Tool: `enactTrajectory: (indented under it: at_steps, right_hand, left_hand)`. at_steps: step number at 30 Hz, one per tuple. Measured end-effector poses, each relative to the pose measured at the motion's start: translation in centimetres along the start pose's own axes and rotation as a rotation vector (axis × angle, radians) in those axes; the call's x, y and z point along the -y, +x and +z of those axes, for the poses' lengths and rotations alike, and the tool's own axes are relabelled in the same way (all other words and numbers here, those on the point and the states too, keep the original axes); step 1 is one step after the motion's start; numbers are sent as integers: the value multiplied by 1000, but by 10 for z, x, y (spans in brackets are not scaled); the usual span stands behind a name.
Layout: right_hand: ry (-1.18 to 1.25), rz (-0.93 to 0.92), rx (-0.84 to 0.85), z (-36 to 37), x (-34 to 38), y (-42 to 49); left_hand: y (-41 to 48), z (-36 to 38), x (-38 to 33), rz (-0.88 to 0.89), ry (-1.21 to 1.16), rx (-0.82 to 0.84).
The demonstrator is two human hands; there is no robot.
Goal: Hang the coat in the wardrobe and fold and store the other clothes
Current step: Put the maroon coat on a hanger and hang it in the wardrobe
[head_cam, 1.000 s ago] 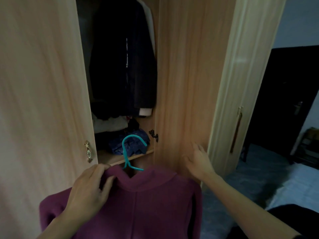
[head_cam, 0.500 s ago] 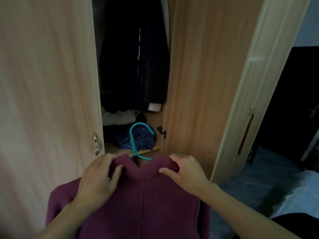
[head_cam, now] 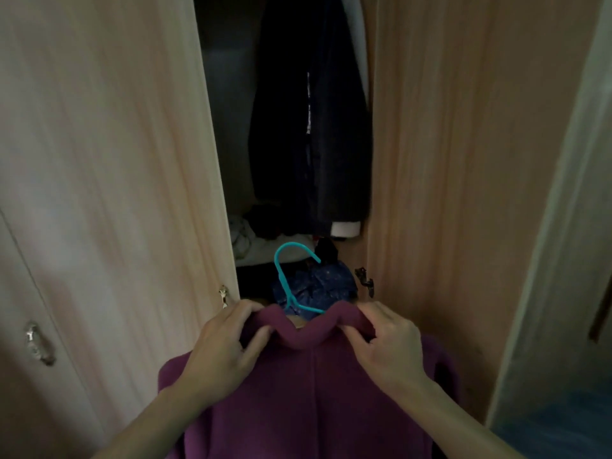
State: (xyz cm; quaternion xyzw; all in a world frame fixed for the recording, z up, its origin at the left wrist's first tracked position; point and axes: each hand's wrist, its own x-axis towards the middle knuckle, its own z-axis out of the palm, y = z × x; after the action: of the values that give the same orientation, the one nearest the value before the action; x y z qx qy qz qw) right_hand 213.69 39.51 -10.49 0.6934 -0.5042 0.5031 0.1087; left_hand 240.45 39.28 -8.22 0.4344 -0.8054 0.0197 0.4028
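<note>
Since earlier my right hand (head_cam: 385, 342) joined my left hand (head_cam: 222, 346), both pinching the coat (head_cam: 311, 392) collar. Its hanger (head_cam: 291, 279) hook rises at centre frame between them, the wardrobe (head_cam: 430, 160) opening directly above.

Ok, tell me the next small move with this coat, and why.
Probably lift the coat up and forward into the wardrobe opening. The left hand and right hand both grip its collar, the teal hanger hook sticks up free, and the gap left of the dark jacket looks open. The rail is out of view, so it has to go higher.
</note>
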Motion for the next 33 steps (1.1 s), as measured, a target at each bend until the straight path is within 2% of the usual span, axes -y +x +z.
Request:
enactTrajectory:
  at_steps: [5, 10, 16, 21, 26, 30, 33]
  right_hand:
    - [73, -26, -36, 13, -31, 8]
    - [187, 51, 1, 21, -48, 22]
    - [222, 37, -41, 30, -50, 46]
    - [232, -6, -94, 41, -38, 63]
    - [247, -29, -81, 42, -23, 75]
    - [219, -53, -55, 48, -20, 79]
    - [210, -18, -36, 53, -20, 81]
  left_hand:
    - [21, 1, 0, 20, 64, 87]
    - [57, -8, 10, 23, 58, 223]
    - [116, -14, 61, -160, 386, -11]
    - [168, -29, 83, -191, 692, -46]
    - [204, -41, 116, 15, 1057, 136]
    - [207, -51, 145, 162, 1162, 191]
    - [206, -53, 150, 200, 1231, 241]
